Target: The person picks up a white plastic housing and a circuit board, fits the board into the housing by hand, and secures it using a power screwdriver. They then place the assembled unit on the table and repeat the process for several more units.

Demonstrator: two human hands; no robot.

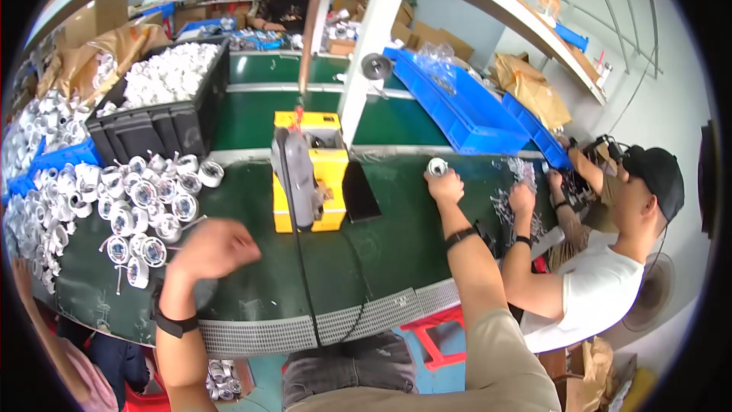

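Note:
My right hand (447, 189) is out over the green table (396, 259), closed around a small white round housing (437, 167) with a dark centre. My left hand (217, 250) is raised over the left part of the table, smeared by motion. Its fingers look curled, but whether they hold anything cannot be made out. Close to it lies a spread of white round housings (145, 194), some with thin wires sticking out. Between my hands stands a yellow box (329, 183) with a grey device (296, 183) and a black cable at its front.
A black crate (156, 128) full of white parts stands back left. Blue trays (465, 118) lie back right, beyond a white post (374, 38). At right, a person in a white shirt (602, 290) works by small metal parts (515, 206). Another person (286, 0) sits across.

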